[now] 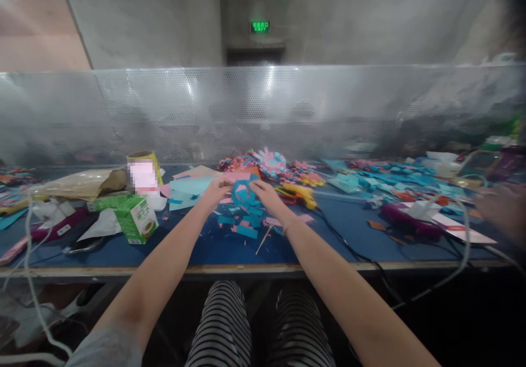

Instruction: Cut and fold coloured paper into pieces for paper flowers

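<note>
A ring of blue paper pieces [235, 196] is held just above the blue table, between my two hands. My left hand [217, 190] has its fingers closed at the ring's left edge, beside some pink paper. On the other side, my right hand [266, 194] grips the upper right edge with bent fingers. Loose blue paper strips [247, 231] lie beneath and in front of the ring. A thin wooden stick [263, 241] rests near them. To the right of my right hand lies a yellow glue gun [303, 196] with a black cord.
A finished-looking pink and blue paper rosette [271, 163] stands behind my hands. Light blue sheets [187, 191] and a green box [135, 219] are at left. Blue scraps [382, 178] and a purple power strip [411, 222] lie at right. A perforated panel [263, 98] borders the back. Another person's blurred hand [503, 211] shows far right.
</note>
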Action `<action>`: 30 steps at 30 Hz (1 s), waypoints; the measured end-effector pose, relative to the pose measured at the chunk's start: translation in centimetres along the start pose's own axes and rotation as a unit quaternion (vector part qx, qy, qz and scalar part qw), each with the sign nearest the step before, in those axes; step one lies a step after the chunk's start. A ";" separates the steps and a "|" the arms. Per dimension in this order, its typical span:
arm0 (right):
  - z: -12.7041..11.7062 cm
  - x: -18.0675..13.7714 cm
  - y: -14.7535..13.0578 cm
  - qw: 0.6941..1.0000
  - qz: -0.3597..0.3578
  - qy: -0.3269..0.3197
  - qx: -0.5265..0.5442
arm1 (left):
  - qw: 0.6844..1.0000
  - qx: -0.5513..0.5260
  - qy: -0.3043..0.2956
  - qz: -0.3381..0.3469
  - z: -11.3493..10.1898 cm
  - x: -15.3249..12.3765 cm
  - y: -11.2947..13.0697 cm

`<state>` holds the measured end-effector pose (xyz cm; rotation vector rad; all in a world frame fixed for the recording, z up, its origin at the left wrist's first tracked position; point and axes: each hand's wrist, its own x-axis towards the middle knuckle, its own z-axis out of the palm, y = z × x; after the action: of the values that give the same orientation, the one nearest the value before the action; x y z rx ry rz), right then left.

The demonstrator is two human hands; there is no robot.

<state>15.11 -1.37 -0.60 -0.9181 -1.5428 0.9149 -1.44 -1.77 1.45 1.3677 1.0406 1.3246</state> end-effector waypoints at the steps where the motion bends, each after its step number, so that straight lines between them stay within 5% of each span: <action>1: 0.0 0.0 0.0 0.998 0.034 -0.004 0.056 | 1.000 -0.018 -0.002 -0.002 0.0 0.0 0.0; 7: -0.1 -0.1 -0.4 0.963 0.115 -0.020 0.242 | 0.995 -0.085 -0.054 0.006 -0.1 0.0 0.2; 24: -0.3 -1.4 -1.3 0.958 0.161 -0.141 0.191 | 0.983 0.101 -0.086 0.126 0.2 -0.4 0.5; 30: 0.0 -1.9 -2.1 0.973 0.091 -0.175 0.118 | 0.977 0.124 -0.100 0.143 0.3 -0.5 0.6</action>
<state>15.22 -3.95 0.61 -0.7623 -1.6143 1.4192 -1.21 -2.41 1.92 1.8543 0.9178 1.2576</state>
